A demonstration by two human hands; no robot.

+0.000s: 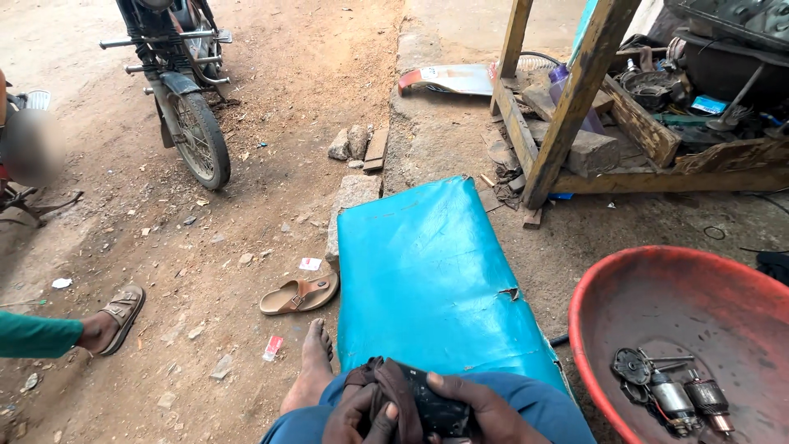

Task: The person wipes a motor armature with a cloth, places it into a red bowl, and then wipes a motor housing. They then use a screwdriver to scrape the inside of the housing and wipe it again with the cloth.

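Both hands meet low over the person's lap: the left hand (362,419) bunches a dark brown rag (386,386) against a small, blocky black part (436,407), which the right hand (485,407) cups from the other side with fingers curled around it. Just beyond the part lies a smooth, torn turquoise cushion (427,271), and right of that cushion sits a round red basin (657,296) with a grimy, dusty inside, holding greasy metal motor pieces (674,395). Left of the cushion, a tan sandal (300,294) rests on gritty, stony dirt.
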